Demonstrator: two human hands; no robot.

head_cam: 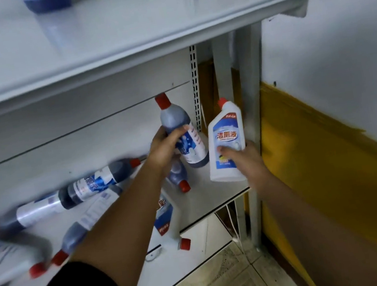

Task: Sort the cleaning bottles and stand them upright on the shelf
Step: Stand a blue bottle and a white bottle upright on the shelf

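The dark blue bottle (173, 118), red cap up and leaning slightly left, is over the right end of the middle shelf (215, 189). The left grip (163, 148) is wrapped round its midsection from the left, with the forearm reaching in from below. Just beside it on the right, the white bottle (225, 136) is held near upright, the right grip (242, 158) clasping its lower right side with the thumb across the label. More bottles (85, 187) lie toppled on the shelf to the left, some partly hidden under the left forearm.
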